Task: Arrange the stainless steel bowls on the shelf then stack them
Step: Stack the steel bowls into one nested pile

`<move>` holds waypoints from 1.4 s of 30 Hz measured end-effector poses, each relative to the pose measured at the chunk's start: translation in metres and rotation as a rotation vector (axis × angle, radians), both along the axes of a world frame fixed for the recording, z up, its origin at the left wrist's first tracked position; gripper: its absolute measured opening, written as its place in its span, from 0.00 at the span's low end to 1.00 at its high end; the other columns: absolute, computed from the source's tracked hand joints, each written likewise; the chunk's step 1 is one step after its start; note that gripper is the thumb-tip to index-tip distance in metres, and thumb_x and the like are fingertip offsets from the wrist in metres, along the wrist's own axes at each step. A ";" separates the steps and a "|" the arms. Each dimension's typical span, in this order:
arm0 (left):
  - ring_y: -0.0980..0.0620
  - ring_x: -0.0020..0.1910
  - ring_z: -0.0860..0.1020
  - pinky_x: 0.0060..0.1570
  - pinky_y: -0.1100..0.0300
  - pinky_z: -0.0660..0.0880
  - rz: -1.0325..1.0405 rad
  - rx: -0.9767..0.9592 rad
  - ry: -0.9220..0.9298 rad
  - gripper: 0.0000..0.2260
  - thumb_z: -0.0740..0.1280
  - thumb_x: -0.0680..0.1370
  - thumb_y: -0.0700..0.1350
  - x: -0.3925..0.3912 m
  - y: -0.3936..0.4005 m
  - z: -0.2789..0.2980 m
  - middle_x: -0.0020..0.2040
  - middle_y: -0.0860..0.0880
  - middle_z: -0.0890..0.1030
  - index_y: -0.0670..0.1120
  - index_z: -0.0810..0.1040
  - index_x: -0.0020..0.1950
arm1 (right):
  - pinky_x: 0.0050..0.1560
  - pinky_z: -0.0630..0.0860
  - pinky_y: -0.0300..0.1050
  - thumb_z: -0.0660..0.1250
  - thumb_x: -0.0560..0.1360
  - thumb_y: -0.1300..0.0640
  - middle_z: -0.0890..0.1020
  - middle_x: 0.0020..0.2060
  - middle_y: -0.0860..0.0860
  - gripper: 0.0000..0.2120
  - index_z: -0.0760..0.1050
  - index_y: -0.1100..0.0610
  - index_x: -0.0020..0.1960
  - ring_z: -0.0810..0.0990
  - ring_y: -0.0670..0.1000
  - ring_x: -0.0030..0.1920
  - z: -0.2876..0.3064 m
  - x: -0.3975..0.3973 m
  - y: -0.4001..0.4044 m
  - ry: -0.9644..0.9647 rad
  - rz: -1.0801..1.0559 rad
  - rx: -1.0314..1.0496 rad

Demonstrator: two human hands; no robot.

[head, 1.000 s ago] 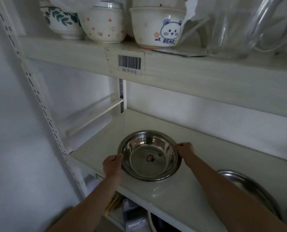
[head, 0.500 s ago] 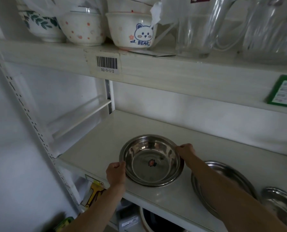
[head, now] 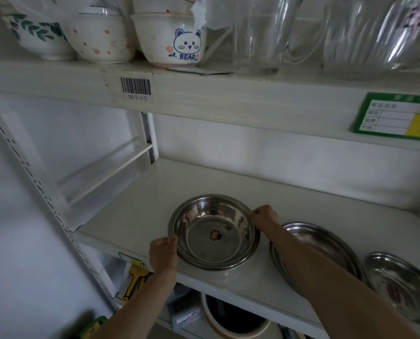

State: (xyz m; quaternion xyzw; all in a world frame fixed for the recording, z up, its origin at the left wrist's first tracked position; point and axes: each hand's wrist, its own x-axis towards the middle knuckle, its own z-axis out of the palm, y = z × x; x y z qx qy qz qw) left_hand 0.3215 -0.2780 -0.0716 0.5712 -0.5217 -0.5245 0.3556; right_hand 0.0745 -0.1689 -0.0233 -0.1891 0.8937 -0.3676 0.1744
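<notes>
A stainless steel bowl (head: pixel 214 232) with a small red sticker inside sits on the white middle shelf (head: pixel 135 216); a second rim shows just under it, so it looks nested in another bowl. My left hand (head: pixel 163 253) grips its near-left rim. My right hand (head: pixel 265 215) pinches its far-right rim. To the right lie a shallow steel dish (head: pixel 326 241), partly hidden by my right forearm, and another steel dish (head: pixel 404 287) near the frame's right edge.
The upper shelf carries ceramic bowls (head: pixel 172 42) and glass jugs (head: pixel 260 35), with a barcode label (head: pixel 135 87) and a green tag (head: pixel 397 116) on its front edge. Below the middle shelf are a dark pot (head: pixel 233 316) and boxes. A slotted upright (head: pixel 40 192) stands at left.
The view has swung right, bringing the two steel dishes into sight. Both hands stay on the bowl's rim, and the bowl sits slightly nearer the right-hand dish.
</notes>
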 end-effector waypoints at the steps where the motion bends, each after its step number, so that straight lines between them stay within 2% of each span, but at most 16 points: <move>1: 0.43 0.33 0.72 0.37 0.57 0.70 0.027 -0.030 -0.028 0.14 0.67 0.74 0.45 0.001 -0.001 0.002 0.34 0.32 0.74 0.32 0.77 0.39 | 0.50 0.76 0.44 0.64 0.72 0.61 0.85 0.46 0.62 0.11 0.84 0.65 0.45 0.82 0.61 0.50 0.001 0.001 0.002 0.012 -0.002 -0.006; 2: 0.51 0.38 0.65 0.37 0.53 0.74 0.059 -0.077 -0.053 0.14 0.68 0.73 0.43 0.003 -0.001 0.004 0.36 0.29 0.75 0.31 0.77 0.41 | 0.50 0.75 0.44 0.64 0.72 0.61 0.85 0.45 0.63 0.11 0.84 0.66 0.43 0.82 0.61 0.50 0.002 0.001 0.003 0.028 -0.004 -0.012; 3: 0.30 0.55 0.74 0.41 0.47 0.77 0.090 -0.133 -0.081 0.14 0.69 0.73 0.42 0.004 0.000 0.009 0.41 0.27 0.77 0.29 0.77 0.44 | 0.49 0.75 0.44 0.65 0.72 0.61 0.84 0.44 0.63 0.11 0.83 0.67 0.41 0.82 0.61 0.50 0.003 0.002 0.006 0.044 -0.006 -0.016; 4: 0.30 0.45 0.77 0.46 0.43 0.77 0.116 -0.183 -0.090 0.15 0.69 0.73 0.43 0.005 0.001 0.014 0.46 0.29 0.78 0.30 0.77 0.48 | 0.47 0.75 0.44 0.65 0.72 0.60 0.84 0.42 0.63 0.11 0.81 0.67 0.38 0.82 0.62 0.49 0.004 0.002 0.008 0.062 -0.009 -0.022; 7: 0.46 0.48 0.78 0.48 0.54 0.74 0.135 -0.263 0.042 0.13 0.70 0.74 0.45 0.004 0.017 0.039 0.52 0.44 0.77 0.41 0.74 0.56 | 0.46 0.73 0.44 0.67 0.73 0.56 0.83 0.41 0.62 0.12 0.79 0.63 0.35 0.82 0.61 0.49 0.009 -0.001 0.018 0.113 -0.042 -0.060; 11: 0.51 0.44 0.78 0.42 0.63 0.73 -0.009 -0.360 0.206 0.05 0.70 0.76 0.44 -0.013 0.051 0.067 0.47 0.48 0.79 0.50 0.73 0.47 | 0.47 0.74 0.46 0.67 0.75 0.56 0.84 0.45 0.63 0.12 0.83 0.66 0.43 0.82 0.62 0.50 0.022 -0.005 0.035 0.158 -0.112 -0.140; 13: 0.55 0.39 0.76 0.38 0.69 0.72 -0.076 -0.396 0.262 0.06 0.69 0.76 0.40 -0.025 0.073 0.077 0.40 0.50 0.78 0.49 0.75 0.44 | 0.49 0.74 0.47 0.67 0.76 0.56 0.84 0.46 0.63 0.12 0.83 0.65 0.47 0.81 0.62 0.51 0.027 -0.008 0.047 0.151 -0.152 -0.178; 16: 0.56 0.38 0.77 0.37 0.70 0.72 -0.165 -0.359 0.289 0.04 0.69 0.75 0.38 -0.048 0.107 0.085 0.40 0.51 0.79 0.41 0.77 0.48 | 0.51 0.74 0.46 0.66 0.76 0.56 0.85 0.48 0.59 0.11 0.83 0.62 0.50 0.81 0.60 0.53 0.030 -0.015 0.072 0.139 -0.220 -0.227; 19: 0.54 0.37 0.76 0.38 0.67 0.72 -0.259 -0.290 0.281 0.01 0.69 0.74 0.37 -0.070 0.134 0.075 0.37 0.50 0.79 0.41 0.78 0.45 | 0.51 0.74 0.46 0.66 0.76 0.57 0.85 0.48 0.60 0.11 0.83 0.62 0.51 0.81 0.60 0.53 0.032 -0.021 0.105 0.149 -0.283 -0.242; 22: 0.51 0.36 0.75 0.40 0.56 0.72 -0.450 -0.056 0.304 0.04 0.67 0.75 0.41 -0.088 0.155 0.057 0.34 0.48 0.78 0.45 0.77 0.40 | 0.54 0.74 0.48 0.66 0.77 0.57 0.85 0.50 0.61 0.11 0.82 0.63 0.53 0.81 0.61 0.54 0.030 -0.025 0.142 0.146 -0.356 -0.262; 26: 0.53 0.28 0.68 0.29 0.62 0.67 -0.516 0.234 0.241 0.12 0.66 0.78 0.43 -0.104 0.177 0.037 0.26 0.49 0.70 0.45 0.73 0.34 | 0.56 0.77 0.53 0.67 0.77 0.55 0.85 0.50 0.59 0.12 0.82 0.62 0.54 0.82 0.61 0.53 0.023 -0.026 0.183 0.103 -0.433 -0.285; 29: 0.51 0.26 0.68 0.28 0.62 0.67 -0.535 0.264 0.172 0.15 0.67 0.78 0.44 -0.114 0.186 0.023 0.26 0.46 0.71 0.42 0.72 0.32 | 0.53 0.78 0.51 0.66 0.77 0.53 0.85 0.46 0.57 0.12 0.81 0.60 0.52 0.82 0.59 0.49 0.017 -0.021 0.210 0.056 -0.470 -0.285; 33: 0.49 0.36 0.73 0.36 0.58 0.71 -0.540 0.257 0.093 0.15 0.69 0.76 0.45 -0.127 0.190 0.007 0.38 0.41 0.75 0.32 0.79 0.44 | 0.43 0.78 0.51 0.64 0.78 0.49 0.82 0.34 0.55 0.14 0.81 0.59 0.43 0.80 0.56 0.37 0.003 -0.008 0.240 0.019 -0.503 -0.315; 37: 0.50 0.32 0.70 0.36 0.55 0.68 -0.506 0.252 0.048 0.18 0.72 0.74 0.48 -0.136 0.193 -0.006 0.31 0.42 0.73 0.41 0.72 0.29 | 0.32 0.67 0.42 0.64 0.78 0.48 0.74 0.27 0.50 0.17 0.77 0.60 0.38 0.71 0.49 0.29 -0.016 0.006 0.267 -0.024 -0.588 -0.338; 40: 0.50 0.29 0.69 0.37 0.56 0.69 -0.479 0.282 0.048 0.20 0.72 0.74 0.48 -0.141 0.192 -0.011 0.29 0.43 0.72 0.40 0.71 0.26 | 0.36 0.69 0.43 0.64 0.78 0.46 0.75 0.31 0.52 0.16 0.76 0.59 0.42 0.72 0.49 0.32 -0.030 0.016 0.281 -0.087 -0.609 -0.334; 42: 0.49 0.30 0.70 0.39 0.55 0.69 -0.463 0.301 0.083 0.19 0.71 0.74 0.48 -0.145 0.192 -0.012 0.30 0.43 0.72 0.41 0.72 0.27 | 0.32 0.68 0.41 0.64 0.78 0.47 0.74 0.31 0.53 0.15 0.75 0.60 0.43 0.72 0.49 0.30 -0.036 0.023 0.284 -0.137 -0.613 -0.364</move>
